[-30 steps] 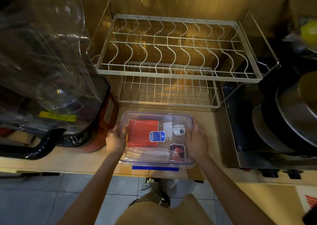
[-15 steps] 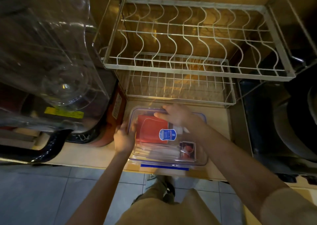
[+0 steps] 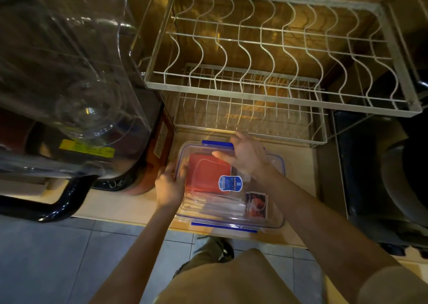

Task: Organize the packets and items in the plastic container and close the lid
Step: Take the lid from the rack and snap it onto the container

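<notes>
The container [image 3: 231, 185] sits at the front edge of the counter [image 3: 298, 176], straight ahead of the person and below the dish rack [image 3: 278, 56], its long axis running left to right across the body. The clear lid [image 3: 264, 213] is already on, with a red packet [image 3: 208, 176] and a small printed packet [image 3: 258, 205] showing through it. The left hand [image 3: 170, 186] clasps the container's left short end, fingers curled round the rim. The right hand [image 3: 246, 155] is spread flat over the far long edge, fingertips at the blue far clip [image 3: 216, 143]; whether it is pressing that clip is hard to tell in this dim light. The near clip [image 3: 223, 225] lies unattended toward the body, closer to neither hand by much. A second ago the hands bracketed both short ends; since then the right has left its end and reached across to the back edge, while the left has held its place.
</notes>
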`<move>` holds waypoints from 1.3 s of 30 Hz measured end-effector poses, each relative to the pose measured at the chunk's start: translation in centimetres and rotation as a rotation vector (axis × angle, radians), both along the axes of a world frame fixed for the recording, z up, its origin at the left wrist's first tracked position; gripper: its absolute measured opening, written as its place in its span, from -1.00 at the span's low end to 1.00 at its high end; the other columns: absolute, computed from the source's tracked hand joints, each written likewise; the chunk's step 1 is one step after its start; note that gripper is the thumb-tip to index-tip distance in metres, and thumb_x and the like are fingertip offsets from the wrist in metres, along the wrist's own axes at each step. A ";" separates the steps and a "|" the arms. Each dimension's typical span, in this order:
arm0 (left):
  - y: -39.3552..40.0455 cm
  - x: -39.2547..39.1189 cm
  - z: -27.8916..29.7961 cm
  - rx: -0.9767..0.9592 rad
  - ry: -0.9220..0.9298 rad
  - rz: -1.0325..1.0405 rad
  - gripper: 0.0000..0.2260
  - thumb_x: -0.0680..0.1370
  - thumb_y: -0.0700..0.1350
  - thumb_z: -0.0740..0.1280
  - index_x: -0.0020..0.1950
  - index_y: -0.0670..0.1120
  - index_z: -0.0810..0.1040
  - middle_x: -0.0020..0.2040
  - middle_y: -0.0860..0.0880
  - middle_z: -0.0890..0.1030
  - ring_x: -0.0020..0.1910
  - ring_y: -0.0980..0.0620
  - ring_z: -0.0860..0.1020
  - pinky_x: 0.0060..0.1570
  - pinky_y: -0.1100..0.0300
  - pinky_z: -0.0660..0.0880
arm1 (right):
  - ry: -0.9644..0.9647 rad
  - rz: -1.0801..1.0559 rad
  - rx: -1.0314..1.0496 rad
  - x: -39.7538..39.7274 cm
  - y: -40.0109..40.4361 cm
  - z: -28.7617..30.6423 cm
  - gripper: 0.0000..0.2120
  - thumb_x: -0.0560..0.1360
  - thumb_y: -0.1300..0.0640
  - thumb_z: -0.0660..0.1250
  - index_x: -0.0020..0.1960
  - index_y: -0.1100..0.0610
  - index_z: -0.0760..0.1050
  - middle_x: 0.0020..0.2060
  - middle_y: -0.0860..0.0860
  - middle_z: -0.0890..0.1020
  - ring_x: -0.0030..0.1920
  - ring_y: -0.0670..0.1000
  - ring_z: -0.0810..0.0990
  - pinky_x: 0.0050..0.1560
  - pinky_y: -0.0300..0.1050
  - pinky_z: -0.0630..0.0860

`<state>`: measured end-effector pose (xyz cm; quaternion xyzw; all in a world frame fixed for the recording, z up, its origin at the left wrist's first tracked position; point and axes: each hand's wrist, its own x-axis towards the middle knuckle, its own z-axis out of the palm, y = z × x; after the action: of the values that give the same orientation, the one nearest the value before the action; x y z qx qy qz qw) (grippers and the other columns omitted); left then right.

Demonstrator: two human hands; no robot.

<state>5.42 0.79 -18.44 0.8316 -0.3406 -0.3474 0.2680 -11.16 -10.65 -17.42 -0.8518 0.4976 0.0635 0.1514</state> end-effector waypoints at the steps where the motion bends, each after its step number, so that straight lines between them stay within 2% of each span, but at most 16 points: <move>1: 0.0 0.0 0.0 0.000 0.001 0.000 -0.60 0.55 0.06 0.22 0.28 -0.15 0.46 0.20 -0.32 0.50 0.21 -0.27 0.47 0.17 0.00 0.42 | 0.004 -0.001 -0.008 0.0 0.0 0.0 -0.18 0.38 -0.45 -0.04 0.13 0.25 0.47 0.22 0.16 0.50 0.21 0.12 0.46 0.04 -0.06 0.44; 6: 0.1 0.2 -0.4 -0.007 0.027 0.005 -0.60 0.54 0.11 0.21 0.25 -0.12 0.48 0.18 -0.28 0.52 0.18 -0.25 0.49 0.16 -0.01 0.44 | -0.011 -0.012 -0.048 0.2 0.3 0.0 -0.35 0.47 -0.31 0.10 0.10 0.28 0.49 0.22 0.17 0.49 0.18 0.13 0.47 -0.04 -0.04 0.42; 13: 0.1 0.3 -0.6 -0.017 0.034 0.015 -0.59 0.54 0.09 0.22 0.28 -0.13 0.46 0.22 -0.29 0.51 0.23 -0.24 0.47 0.21 0.00 0.41 | -0.012 -0.019 -0.079 0.3 0.6 0.0 -0.39 0.48 -0.28 0.10 0.12 0.24 0.49 0.16 0.13 0.51 0.17 0.10 0.46 -0.08 -0.09 0.37; 16: 0.0 0.4 -0.6 -0.026 0.035 0.005 -0.58 0.53 0.10 0.22 0.27 -0.13 0.47 0.21 -0.29 0.52 0.22 -0.24 0.47 0.22 -0.01 0.41 | -0.051 -0.090 -0.068 0.5 1.2 -0.2 -0.38 0.50 -0.29 0.07 0.24 0.21 0.45 0.22 0.13 0.50 0.25 0.10 0.42 0.17 -0.02 0.39; 18: 0.0 0.4 -0.7 -0.026 0.033 0.007 -0.56 0.53 0.11 0.22 0.29 -0.13 0.46 0.23 -0.29 0.51 0.23 -0.25 0.46 0.25 -0.03 0.41 | -0.124 -0.146 -0.033 0.1 2.4 -0.4 -0.38 0.52 -0.25 0.09 0.38 0.19 0.32 0.33 0.12 0.44 0.35 0.11 0.34 0.37 0.01 0.24; 20: 0.0 0.3 -0.6 -0.026 0.030 0.007 -0.54 0.53 0.11 0.22 0.32 -0.14 0.44 0.26 -0.28 0.50 0.25 -0.25 0.45 0.27 -0.05 0.40 | -0.224 -0.146 -0.023 -0.8 4.4 -0.4 -0.37 0.53 -0.19 0.15 0.45 0.18 0.21 0.42 0.12 0.35 0.44 0.12 0.24 0.46 0.01 0.09; 22: -0.1 0.3 -0.6 -0.033 0.011 -0.003 -0.54 0.53 0.11 0.22 0.32 -0.16 0.43 0.26 -0.28 0.50 0.25 -0.25 0.46 0.26 -0.05 0.40 | -0.292 -0.136 -0.016 -2.0 6.8 -0.3 -0.36 0.53 -0.17 0.17 0.47 0.17 0.17 0.48 0.11 0.25 0.50 0.10 0.15 0.49 -0.03 -0.03; 25: -0.3 0.5 -0.9 -0.033 -0.025 -0.037 -0.52 0.53 0.16 0.19 0.30 -0.14 0.45 0.21 -0.29 0.54 0.20 -0.26 0.50 0.21 -0.08 0.45 | -0.332 -0.153 -0.030 -3.5 10.0 -0.4 -0.31 0.48 -0.26 0.03 0.47 0.12 0.18 0.49 0.08 0.24 0.51 0.05 0.12 0.46 -0.09 -0.11; 29: -0.3 0.2 -1.0 -0.007 -0.089 -0.079 -0.52 0.54 0.18 0.13 0.33 -0.10 0.41 0.19 -0.31 0.54 0.18 -0.30 0.50 0.15 -0.10 0.45 | -0.366 -0.091 -0.021 -5.0 13.6 -1.3 -0.26 0.47 -0.37 -0.08 0.47 0.09 0.19 0.49 0.08 0.24 0.50 0.05 0.11 0.51 0.08 0.00; 31: -0.4 0.0 -0.9 0.006 -0.117 -0.088 -0.54 0.56 0.13 0.11 0.35 -0.11 0.37 0.23 -0.34 0.50 0.20 -0.33 0.47 0.16 -0.11 0.42 | -0.272 -0.022 -0.065 -5.2 14.8 -2.0 -0.21 0.44 -0.39 0.05 0.46 0.12 0.18 0.48 0.13 0.25 0.49 0.06 0.05 0.53 0.02 -0.14; 33: -0.5 -0.3 -0.7 0.036 -0.142 -0.098 -0.55 0.58 0.09 0.10 0.38 -0.13 0.33 0.27 -0.36 0.44 0.23 -0.34 0.43 0.20 -0.10 0.39 | -0.119 0.032 -0.128 -5.0 15.3 -2.4 -0.09 0.30 -0.40 0.22 0.45 0.16 0.18 0.45 0.18 0.31 0.46 0.09 0.05 0.47 -0.03 -0.24; 35: -0.6 -0.5 -0.6 0.054 -0.164 -0.110 -0.55 0.59 0.07 0.07 0.40 -0.13 0.28 0.31 -0.36 0.40 0.26 -0.34 0.41 0.24 -0.09 0.36 | -0.039 0.033 -0.164 -4.5 15.4 -2.7 -0.01 0.14 -0.32 0.43 0.41 0.16 0.22 0.40 0.19 0.40 0.45 0.09 0.10 0.44 0.02 -0.19; 36: -0.6 -0.5 -0.5 0.056 -0.174 -0.119 -0.55 0.60 0.07 0.06 0.41 -0.13 0.26 0.32 -0.36 0.38 0.27 -0.35 0.40 0.25 -0.10 0.35 | -0.016 0.021 -0.175 -4.3 15.4 -2.8 -0.02 0.09 -0.21 0.53 0.38 0.15 0.25 0.37 0.18 0.43 0.44 0.09 0.14 0.44 0.06 -0.12; 38: -0.7 -0.5 -0.5 0.069 -0.184 -0.130 -0.55 0.60 0.06 0.04 0.42 -0.14 0.23 0.33 -0.37 0.36 0.27 -0.35 0.39 0.25 -0.10 0.34 | 0.025 -0.001 -0.195 -4.0 15.3 -2.9 -0.06 0.03 0.00 0.59 0.34 0.13 0.30 0.34 0.14 0.48 0.42 0.12 0.29 0.43 0.09 0.07; 39: -0.7 -0.6 -0.5 0.078 -0.187 -0.132 -0.55 0.61 0.06 0.03 0.42 -0.15 0.22 0.32 -0.38 0.36 0.27 -0.36 0.39 0.25 -0.10 0.34 | 0.028 -0.005 -0.194 -4.0 15.4 -3.0 -0.05 0.01 0.00 0.58 0.34 0.13 0.31 0.34 0.14 0.48 0.41 0.12 0.30 0.43 0.08 0.10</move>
<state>4.83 0.08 -18.93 0.8459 -0.4044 -0.2981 0.1792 -15.21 4.70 -20.39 -0.8602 0.5055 0.0263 0.0613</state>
